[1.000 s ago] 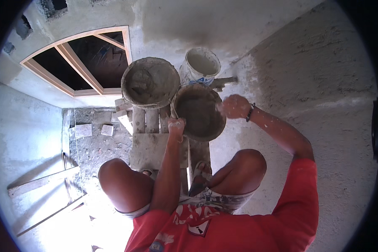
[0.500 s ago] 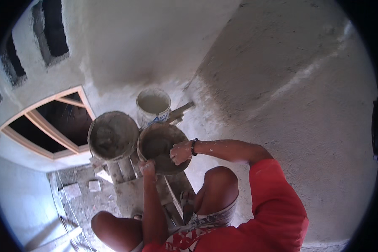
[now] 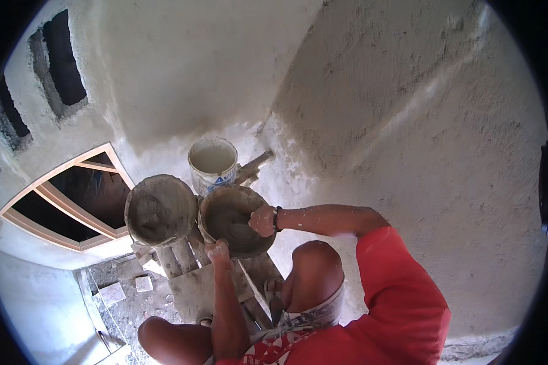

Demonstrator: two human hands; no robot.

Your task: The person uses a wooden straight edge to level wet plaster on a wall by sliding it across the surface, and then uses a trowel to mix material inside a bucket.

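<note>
A round, mortar-crusted bucket (image 3: 206, 213) stands in front of me with wet grey mortar (image 3: 230, 226) inside. My left hand (image 3: 218, 249) is closed on its near rim. Over the right side of the opening, my right hand (image 3: 262, 220) is closed in a fist, a dark band at the wrist. Whatever it grips is hidden by the fingers and the grey mix below. A second, wider bucket (image 3: 193, 210) touches the first on the left and also holds mortar. Behind them a white pail (image 3: 195, 176) contains pale liquid.
The buckets rest on rough wooden planks (image 3: 182, 252). A board (image 3: 254, 167) juts out behind them near the plastered wall (image 3: 371, 201). At left is a wooden window frame (image 3: 61, 198); below lies a rubble-strewn floor (image 3: 146, 304) with tile pieces. My knees flank the planks.
The view has shifted a little, so the buckets sit slightly lower and further left. My right hand has moved up relative to the bucket; my left keeps its hold on the rim.
</note>
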